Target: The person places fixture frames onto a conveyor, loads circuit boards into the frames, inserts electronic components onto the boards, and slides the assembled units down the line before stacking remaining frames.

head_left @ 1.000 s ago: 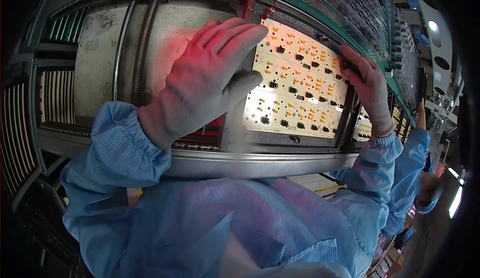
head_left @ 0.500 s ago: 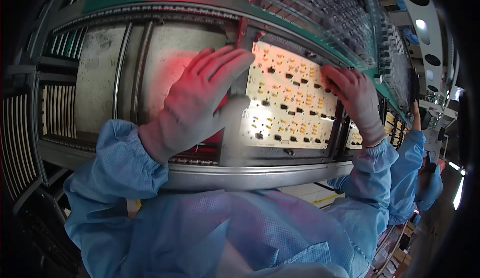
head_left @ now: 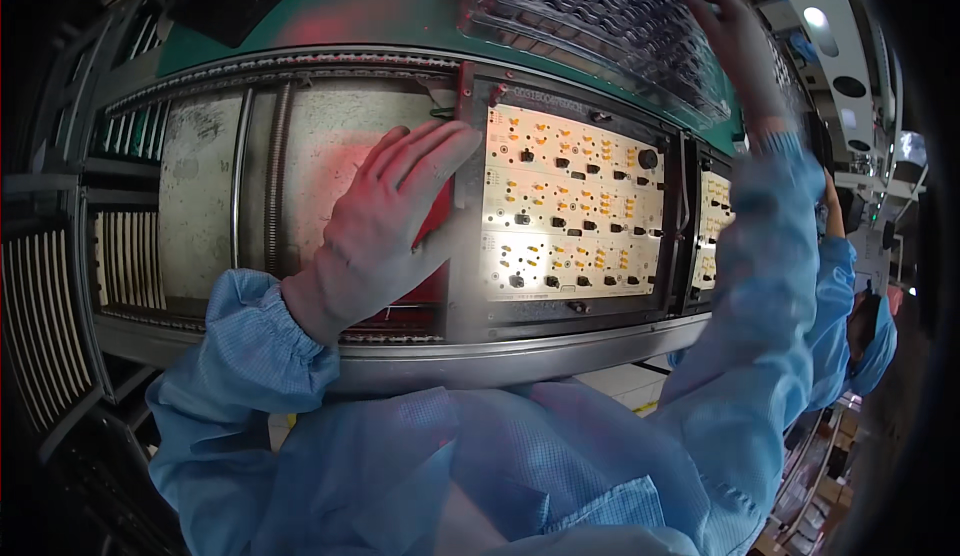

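Note:
A cream circuit board (head_left: 572,199) with rows of small orange and black components lies in a dark frame (head_left: 610,313) on the conveyor line. At its upper right corner sits a round black part (head_left: 648,159). My left hand (head_left: 385,221), gloved, hovers by the frame's left side with its fingers stretched out and nothing in them. My right hand (head_left: 740,46), also gloved, is raised at the far right, beside a clear tray (head_left: 600,41) of dark wavy parts. Its fingers are apart, and I see nothing held between them.
A metal rail (head_left: 540,349) runs along the conveyor's near edge. Another populated board (head_left: 710,221) lies to the right. Slotted racks (head_left: 45,306) stand at the left. On the green surface at the back rests a dark flat piece (head_left: 232,4). A co-worker's blue sleeve (head_left: 832,296) shows at the right.
My right hand has left the board's upper right corner and moved up to the clear tray. The round black part now shows at that corner. My left hand has barely shifted.

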`<state>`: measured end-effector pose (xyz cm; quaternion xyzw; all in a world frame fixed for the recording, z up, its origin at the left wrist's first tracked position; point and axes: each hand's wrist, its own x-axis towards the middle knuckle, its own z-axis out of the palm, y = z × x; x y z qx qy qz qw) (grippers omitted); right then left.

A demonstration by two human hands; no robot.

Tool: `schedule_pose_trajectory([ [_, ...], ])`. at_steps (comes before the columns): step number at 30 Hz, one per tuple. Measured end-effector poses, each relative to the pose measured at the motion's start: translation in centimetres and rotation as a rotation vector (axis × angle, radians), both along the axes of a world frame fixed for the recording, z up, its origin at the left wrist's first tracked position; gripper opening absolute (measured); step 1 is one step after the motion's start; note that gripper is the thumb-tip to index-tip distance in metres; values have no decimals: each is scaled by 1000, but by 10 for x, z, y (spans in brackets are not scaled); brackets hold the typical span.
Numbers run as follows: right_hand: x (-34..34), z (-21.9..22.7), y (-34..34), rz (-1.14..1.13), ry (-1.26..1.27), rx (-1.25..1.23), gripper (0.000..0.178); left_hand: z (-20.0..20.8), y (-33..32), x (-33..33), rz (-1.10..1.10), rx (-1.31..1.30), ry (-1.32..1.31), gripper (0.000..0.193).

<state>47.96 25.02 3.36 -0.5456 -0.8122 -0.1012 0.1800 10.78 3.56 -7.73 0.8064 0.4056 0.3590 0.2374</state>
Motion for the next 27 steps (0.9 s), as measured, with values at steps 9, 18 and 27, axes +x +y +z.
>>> schedule_pose_trajectory([
  [9,-63,20,64,-452,-536,-317,22,-1,1,-7,-10,-56,12,64],
  [18,-45,3,53,-601,-154,-22,32,-6,7,-5,30,30,-52,61],
  [27,-39,-25,-186,-26,351,-606,32,-18,7,-21,28,-43,-54,59],
])
